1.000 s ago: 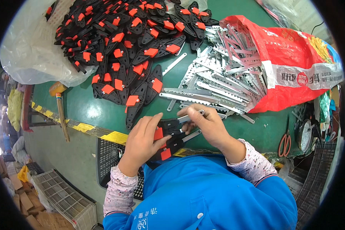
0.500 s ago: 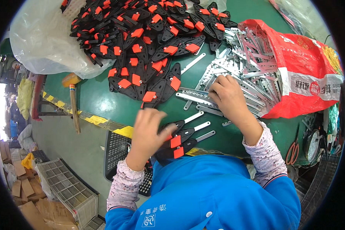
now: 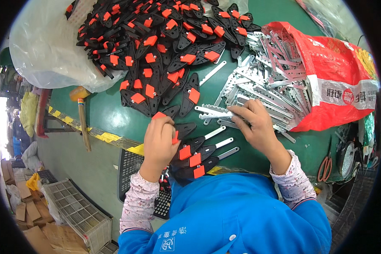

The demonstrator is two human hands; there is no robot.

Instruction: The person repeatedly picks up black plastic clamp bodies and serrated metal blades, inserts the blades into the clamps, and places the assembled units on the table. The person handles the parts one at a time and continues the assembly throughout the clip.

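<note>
My left hand [image 3: 155, 142] is closed on a black plastic piece with a red tab [image 3: 185, 129], whose pointed end sticks out to the right. Another such piece [image 3: 172, 111] lies right at its fingertips; whether it is also gripped I cannot tell. My right hand [image 3: 258, 129] pinches a few silver notched metal strips [image 3: 211, 109], fanned out toward the left. Between the hands and my body, several black pieces [image 3: 207, 151] lie in a row at the table edge. Three of them have a metal strip [image 3: 224, 143] sticking out to the right.
A big heap of black pieces with red tabs [image 3: 150, 57] covers the far left, beside a clear plastic bag [image 3: 38, 55]. Loose strips spill from a red sack [image 3: 326, 63] at right. A mallet [image 3: 81, 114], scissors [image 3: 324, 169] and a black crate [image 3: 129, 169] lie around the green table [image 3: 249, 154].
My left hand has moved slightly up and closed on a black piece from the near edge of the heap. The strips in my right hand have shifted and fanned apart.
</note>
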